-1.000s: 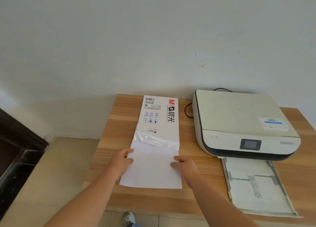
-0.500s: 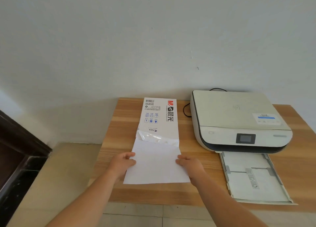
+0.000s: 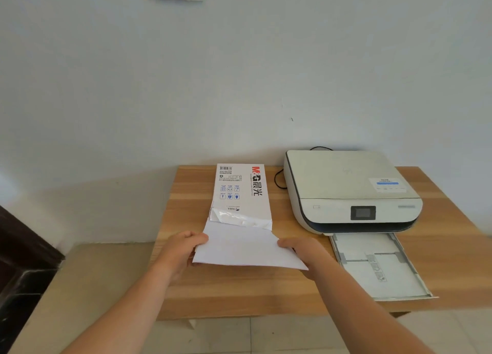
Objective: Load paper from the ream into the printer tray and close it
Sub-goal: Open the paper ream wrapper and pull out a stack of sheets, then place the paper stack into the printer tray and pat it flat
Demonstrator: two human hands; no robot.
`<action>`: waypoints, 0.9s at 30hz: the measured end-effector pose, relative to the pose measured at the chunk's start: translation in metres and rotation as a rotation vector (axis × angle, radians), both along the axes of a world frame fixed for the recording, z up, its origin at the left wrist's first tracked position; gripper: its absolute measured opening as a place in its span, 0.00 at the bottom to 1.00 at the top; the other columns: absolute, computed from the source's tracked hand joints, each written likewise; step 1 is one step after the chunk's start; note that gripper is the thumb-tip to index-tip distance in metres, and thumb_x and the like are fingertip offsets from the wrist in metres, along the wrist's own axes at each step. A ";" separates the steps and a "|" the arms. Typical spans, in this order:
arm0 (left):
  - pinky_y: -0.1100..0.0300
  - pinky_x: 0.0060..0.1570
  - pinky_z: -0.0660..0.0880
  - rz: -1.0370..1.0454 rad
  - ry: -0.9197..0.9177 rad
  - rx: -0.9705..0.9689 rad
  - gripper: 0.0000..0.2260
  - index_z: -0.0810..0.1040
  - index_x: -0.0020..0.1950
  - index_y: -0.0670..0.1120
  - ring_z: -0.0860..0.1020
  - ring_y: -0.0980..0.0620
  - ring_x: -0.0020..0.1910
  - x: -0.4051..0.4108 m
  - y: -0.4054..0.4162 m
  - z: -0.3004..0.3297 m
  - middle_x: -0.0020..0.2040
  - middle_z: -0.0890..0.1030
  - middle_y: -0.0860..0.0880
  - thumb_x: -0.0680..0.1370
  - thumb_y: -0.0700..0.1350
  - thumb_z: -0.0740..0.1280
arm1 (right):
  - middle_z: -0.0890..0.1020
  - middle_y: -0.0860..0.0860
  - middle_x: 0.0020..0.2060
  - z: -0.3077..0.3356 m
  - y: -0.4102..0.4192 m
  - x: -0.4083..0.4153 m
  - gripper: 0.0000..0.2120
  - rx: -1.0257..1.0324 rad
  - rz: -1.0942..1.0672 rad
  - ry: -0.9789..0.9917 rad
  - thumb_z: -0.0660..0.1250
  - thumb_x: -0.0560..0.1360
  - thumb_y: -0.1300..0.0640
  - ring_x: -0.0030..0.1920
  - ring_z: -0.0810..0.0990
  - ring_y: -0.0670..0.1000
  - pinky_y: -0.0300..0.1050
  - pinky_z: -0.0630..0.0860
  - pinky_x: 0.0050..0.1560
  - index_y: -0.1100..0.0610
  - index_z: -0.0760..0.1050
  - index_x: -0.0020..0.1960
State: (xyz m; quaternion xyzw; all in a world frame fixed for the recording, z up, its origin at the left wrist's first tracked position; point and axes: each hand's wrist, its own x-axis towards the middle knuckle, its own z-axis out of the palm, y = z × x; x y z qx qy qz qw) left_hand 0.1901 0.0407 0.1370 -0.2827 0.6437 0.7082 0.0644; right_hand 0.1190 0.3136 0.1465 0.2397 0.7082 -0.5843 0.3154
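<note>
left hand (image 3: 183, 249) and right hand (image 3: 303, 249) each pinching a side edge of the paper sheets (image 3: 247, 249), half out of the ream (image 3: 243, 194) | open printer tray (image 3: 378, 268) just right of the right hand, the nearer one; long axis toward the printer (image 3: 346, 191)

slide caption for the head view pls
Both hands, left and right, pull paper from the ream beside the printer.

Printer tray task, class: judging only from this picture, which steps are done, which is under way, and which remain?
Done: the ream is torn open and the printer tray is pulled out. Under way: the left hand and right hand grip a sheaf of paper half out of the wrapper. Left: lay it in the tray and push it shut under the printer.
</note>
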 end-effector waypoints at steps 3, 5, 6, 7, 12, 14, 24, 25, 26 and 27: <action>0.58 0.29 0.73 -0.008 0.085 0.024 0.05 0.77 0.44 0.40 0.80 0.46 0.31 0.005 -0.001 0.016 0.36 0.81 0.43 0.72 0.39 0.70 | 0.81 0.60 0.44 0.023 -0.001 0.005 0.10 -0.085 -0.059 0.017 0.74 0.71 0.64 0.40 0.81 0.56 0.45 0.80 0.35 0.67 0.77 0.50; 0.59 0.27 0.73 -0.003 0.126 0.030 0.02 0.77 0.45 0.40 0.81 0.45 0.33 0.008 -0.002 0.029 0.39 0.82 0.43 0.75 0.38 0.67 | 0.81 0.62 0.47 0.038 -0.003 0.009 0.11 -0.153 -0.095 0.038 0.74 0.71 0.65 0.43 0.82 0.57 0.48 0.82 0.41 0.67 0.77 0.52; 0.59 0.26 0.73 -0.007 0.146 0.029 0.01 0.77 0.45 0.40 0.81 0.46 0.33 0.010 -0.002 0.036 0.38 0.82 0.44 0.76 0.38 0.67 | 0.81 0.62 0.48 0.045 -0.003 0.010 0.11 -0.162 -0.091 0.062 0.74 0.71 0.65 0.45 0.82 0.58 0.48 0.82 0.42 0.66 0.77 0.52; 0.60 0.27 0.73 -0.016 0.171 0.027 0.01 0.76 0.44 0.41 0.81 0.47 0.32 0.011 -0.003 0.042 0.38 0.82 0.44 0.76 0.38 0.66 | 0.81 0.62 0.48 0.051 -0.003 0.012 0.11 -0.159 -0.083 0.097 0.74 0.71 0.64 0.46 0.82 0.58 0.48 0.82 0.40 0.65 0.78 0.52; 0.60 0.33 0.75 -0.016 0.265 -0.052 0.02 0.79 0.44 0.42 0.78 0.51 0.35 0.016 -0.008 0.062 0.38 0.81 0.48 0.75 0.36 0.68 | 0.85 0.55 0.46 0.077 0.000 0.024 0.09 -0.157 0.006 0.376 0.73 0.73 0.60 0.40 0.84 0.52 0.39 0.78 0.31 0.59 0.82 0.53; 0.54 0.42 0.75 -0.037 0.292 -0.091 0.04 0.82 0.46 0.44 0.79 0.48 0.41 0.017 -0.009 0.062 0.43 0.82 0.45 0.75 0.36 0.69 | 0.84 0.52 0.48 0.079 0.003 0.027 0.09 -0.145 -0.001 0.468 0.72 0.73 0.60 0.43 0.84 0.51 0.38 0.79 0.34 0.56 0.82 0.53; 0.52 0.53 0.76 -0.090 0.376 -0.355 0.12 0.82 0.50 0.55 0.77 0.50 0.42 0.015 0.026 0.056 0.43 0.77 0.49 0.74 0.37 0.71 | 0.81 0.45 0.48 0.063 0.034 0.028 0.12 0.059 0.012 0.718 0.72 0.73 0.58 0.49 0.79 0.45 0.37 0.73 0.47 0.45 0.82 0.53; 0.52 0.52 0.76 -0.090 0.380 -0.368 0.12 0.82 0.50 0.55 0.77 0.51 0.41 0.014 0.032 0.057 0.42 0.77 0.50 0.74 0.38 0.71 | 0.81 0.44 0.48 0.061 0.038 0.027 0.12 0.077 0.014 0.731 0.72 0.73 0.58 0.49 0.79 0.45 0.36 0.72 0.46 0.45 0.81 0.54; 0.54 0.49 0.76 -0.085 0.385 -0.371 0.13 0.82 0.49 0.56 0.76 0.51 0.39 0.013 0.039 0.058 0.41 0.76 0.50 0.74 0.37 0.71 | 0.80 0.44 0.48 0.060 0.044 0.026 0.12 0.086 0.012 0.742 0.72 0.74 0.58 0.50 0.79 0.45 0.36 0.71 0.46 0.46 0.81 0.55; 0.57 0.46 0.75 -0.077 0.392 -0.370 0.13 0.82 0.48 0.56 0.75 0.52 0.37 0.012 0.046 0.059 0.40 0.76 0.50 0.74 0.37 0.71 | 0.80 0.43 0.48 0.060 0.050 0.025 0.12 0.085 0.011 0.750 0.71 0.74 0.58 0.50 0.78 0.45 0.37 0.71 0.47 0.46 0.81 0.55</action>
